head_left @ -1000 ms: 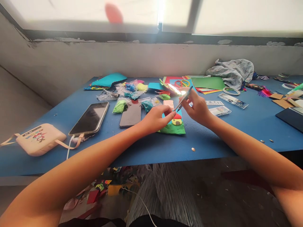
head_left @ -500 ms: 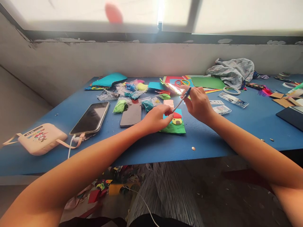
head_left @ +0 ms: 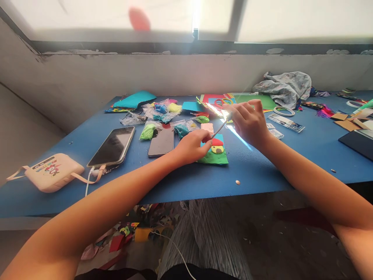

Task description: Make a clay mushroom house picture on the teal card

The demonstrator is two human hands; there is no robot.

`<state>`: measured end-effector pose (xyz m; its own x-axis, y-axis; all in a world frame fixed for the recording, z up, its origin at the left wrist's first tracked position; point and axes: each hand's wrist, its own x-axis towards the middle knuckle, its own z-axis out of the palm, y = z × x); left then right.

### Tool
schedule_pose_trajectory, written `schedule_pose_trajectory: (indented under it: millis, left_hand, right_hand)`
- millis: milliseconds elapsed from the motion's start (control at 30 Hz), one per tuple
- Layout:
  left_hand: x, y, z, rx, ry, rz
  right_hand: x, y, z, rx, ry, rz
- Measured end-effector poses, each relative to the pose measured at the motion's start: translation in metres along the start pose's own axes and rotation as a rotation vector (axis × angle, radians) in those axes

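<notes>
A slim pen [head_left: 220, 128] slants between my two hands, just above the table. My left hand [head_left: 192, 147] pinches its lower tip, and the fingers partly hide that end. Around the upper end close the thumb and fingertips of my right hand [head_left: 250, 121], with the other fingers curled loosely. Beneath my left hand lies a small green and blue card [head_left: 215, 158], partly covered. It carries a yellow clay shape [head_left: 217, 149] with a red top and a grey-brown patch. Just behind the card is a pale pink block [head_left: 207, 127].
On the blue table [head_left: 186, 182] lie a dark phone [head_left: 161, 142], a larger phone [head_left: 112, 147] on a cable and a pink power bank [head_left: 54, 172]. Bagged clay [head_left: 148, 131], scissors [head_left: 223, 102], coloured sheets [head_left: 253, 102], a tape roll [head_left: 284, 111] and crumpled cloth [head_left: 287, 87] sit farther back.
My right hand has shifted slightly right and turned, so the pen's blue end no longer shows clearly. A bright light streak now crosses the table beside it. My left hand stays almost still.
</notes>
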<state>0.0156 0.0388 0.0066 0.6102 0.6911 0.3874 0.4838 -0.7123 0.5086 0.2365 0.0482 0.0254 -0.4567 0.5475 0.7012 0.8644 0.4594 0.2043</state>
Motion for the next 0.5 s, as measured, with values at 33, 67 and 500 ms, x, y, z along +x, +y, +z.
schedule_pose_trajectory:
  millis: [33, 67, 500]
  left_hand:
    - [0.000, 0.000, -0.001, 0.001, 0.008, -0.005]
    - [0.000, 0.001, -0.002, 0.002, 0.017, -0.011]
    - [-0.001, 0.003, -0.009, 0.192, 0.027, -0.106]
  right_hand:
    - [0.000, 0.000, 0.001, -0.016, 0.014, -0.004]
    - [0.000, 0.001, 0.002, -0.028, 0.031, -0.003]
    - [-0.004, 0.020, 0.024, 0.206, 0.239, 0.208]
